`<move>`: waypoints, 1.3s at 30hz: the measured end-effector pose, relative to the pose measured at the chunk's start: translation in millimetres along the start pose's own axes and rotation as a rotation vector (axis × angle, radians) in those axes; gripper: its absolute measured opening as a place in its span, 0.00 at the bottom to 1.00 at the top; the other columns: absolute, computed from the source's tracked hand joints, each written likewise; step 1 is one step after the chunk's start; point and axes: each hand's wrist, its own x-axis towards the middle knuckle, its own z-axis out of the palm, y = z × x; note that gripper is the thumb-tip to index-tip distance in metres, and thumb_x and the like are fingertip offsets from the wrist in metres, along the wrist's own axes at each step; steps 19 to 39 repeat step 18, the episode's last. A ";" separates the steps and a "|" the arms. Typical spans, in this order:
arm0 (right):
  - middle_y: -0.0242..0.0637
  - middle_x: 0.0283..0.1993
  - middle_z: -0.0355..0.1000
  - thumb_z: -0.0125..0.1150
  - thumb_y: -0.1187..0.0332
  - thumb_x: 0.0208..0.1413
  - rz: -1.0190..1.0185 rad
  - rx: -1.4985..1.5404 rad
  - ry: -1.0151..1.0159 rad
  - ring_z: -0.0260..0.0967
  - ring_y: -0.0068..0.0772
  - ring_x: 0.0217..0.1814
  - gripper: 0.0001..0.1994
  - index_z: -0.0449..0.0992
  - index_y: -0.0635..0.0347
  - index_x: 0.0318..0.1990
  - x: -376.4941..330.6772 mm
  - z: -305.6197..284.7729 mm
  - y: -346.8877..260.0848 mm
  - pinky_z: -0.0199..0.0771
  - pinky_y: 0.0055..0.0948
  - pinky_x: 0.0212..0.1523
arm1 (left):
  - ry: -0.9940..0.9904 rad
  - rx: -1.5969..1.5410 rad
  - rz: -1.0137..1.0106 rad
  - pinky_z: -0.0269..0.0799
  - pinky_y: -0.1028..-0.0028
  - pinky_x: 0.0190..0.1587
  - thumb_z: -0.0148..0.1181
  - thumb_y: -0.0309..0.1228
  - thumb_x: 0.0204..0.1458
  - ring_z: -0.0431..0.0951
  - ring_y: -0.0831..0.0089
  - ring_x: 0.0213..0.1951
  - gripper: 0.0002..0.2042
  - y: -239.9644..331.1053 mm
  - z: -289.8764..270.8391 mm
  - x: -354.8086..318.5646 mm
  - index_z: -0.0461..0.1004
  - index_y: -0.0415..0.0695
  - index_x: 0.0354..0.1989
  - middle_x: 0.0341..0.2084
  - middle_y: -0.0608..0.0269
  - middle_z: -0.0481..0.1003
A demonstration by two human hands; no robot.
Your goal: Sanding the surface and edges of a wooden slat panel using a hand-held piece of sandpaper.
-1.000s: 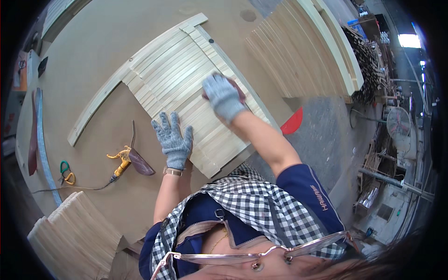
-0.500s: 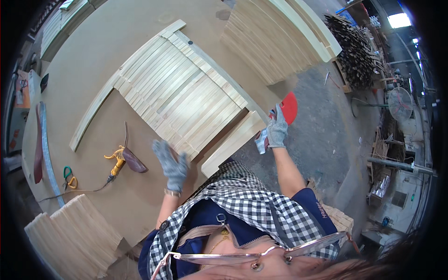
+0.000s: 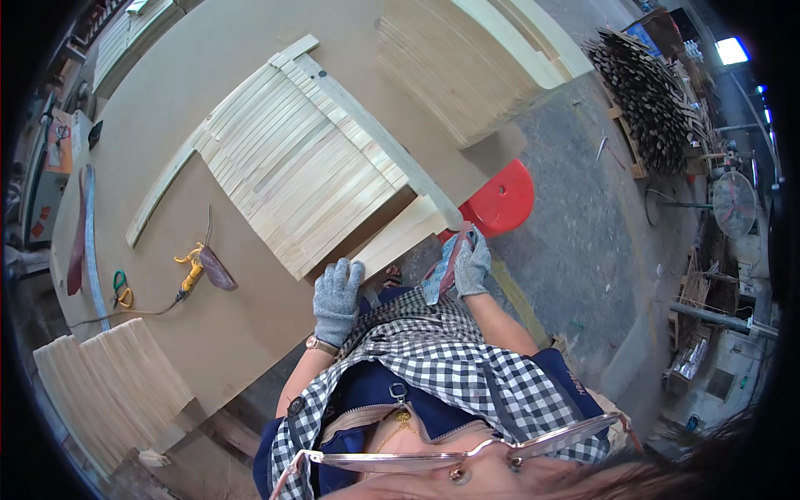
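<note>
My right hand (image 3: 472, 265), in a grey knit glove, pinches a bent strip of sandpaper (image 3: 444, 271), reddish on one face and bluish on the other. It is beside the right end of a pale wooden slat (image 3: 404, 232), which lies at the table's near edge. At the slat's left end is my gloved left hand (image 3: 336, 300), back upward and fingers stretched out, touching or nearly touching the wood. The thumb is hidden. Just beyond, a row of pale slats (image 3: 304, 167) lies packed side by side, with a gap before the nearest slat.
A yellow-handled tool (image 3: 192, 271) with a cord and green-and-orange scissors (image 3: 122, 290) lie on the brown table (image 3: 250, 350). Stacked wood (image 3: 117, 392) stands at near left, more (image 3: 458, 75) at far right. A red stool (image 3: 500, 200) is beyond my right hand.
My left hand has moved right to the near slat's end. My right hand has come down and left with the sandpaper, uncovering more of the red stool. The view has shifted slightly.
</note>
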 end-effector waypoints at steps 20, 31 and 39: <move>0.57 0.55 0.61 0.50 0.68 0.46 -0.755 -0.460 -0.181 0.57 0.55 0.59 0.28 0.58 0.74 0.56 29.7 52.0 -19.9 0.59 0.42 0.59 | -0.241 0.071 -0.204 0.68 0.61 0.37 0.66 0.46 0.37 0.70 0.59 0.37 0.41 2.9 16.7 17.8 0.54 0.48 0.62 0.34 0.56 0.68; 0.57 0.55 0.61 0.50 0.68 0.46 -0.755 -0.460 -0.181 0.57 0.55 0.59 0.28 0.58 0.74 0.56 29.7 52.0 -19.9 0.59 0.42 0.59 | -0.241 0.071 -0.204 0.68 0.61 0.37 0.66 0.46 0.37 0.70 0.59 0.37 0.41 2.9 16.7 17.8 0.54 0.48 0.62 0.34 0.56 0.68; 0.57 0.55 0.61 0.50 0.68 0.46 -0.755 -0.460 -0.181 0.57 0.55 0.59 0.28 0.58 0.74 0.56 29.7 52.0 -19.9 0.59 0.42 0.59 | -0.241 0.071 -0.204 0.68 0.61 0.37 0.66 0.46 0.37 0.70 0.59 0.37 0.41 2.9 16.7 17.8 0.54 0.48 0.62 0.34 0.56 0.68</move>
